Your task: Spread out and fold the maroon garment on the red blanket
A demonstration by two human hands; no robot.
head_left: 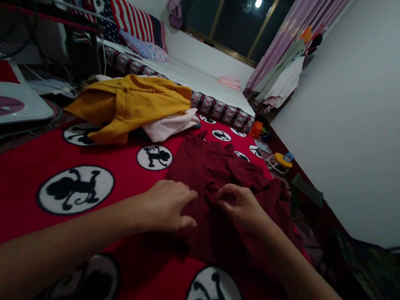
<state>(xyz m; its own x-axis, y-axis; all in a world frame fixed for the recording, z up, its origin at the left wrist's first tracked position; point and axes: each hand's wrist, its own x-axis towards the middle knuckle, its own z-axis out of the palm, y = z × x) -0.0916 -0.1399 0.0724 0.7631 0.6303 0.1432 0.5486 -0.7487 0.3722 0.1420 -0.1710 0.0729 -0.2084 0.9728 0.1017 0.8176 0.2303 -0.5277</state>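
Here both hands are working a dark red shirt point(225, 183) lying spread on the red blanket point(34, 161): the left hand point(167, 207) is pressing it flat, grip loosely curled, steadying the cloth. The right hand point(242, 206) is pinching a fold, grip clamped on the shirt.

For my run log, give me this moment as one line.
left hand on dark red garment | right hand pinching its fabric | garment on red blanket | yellow garment behind
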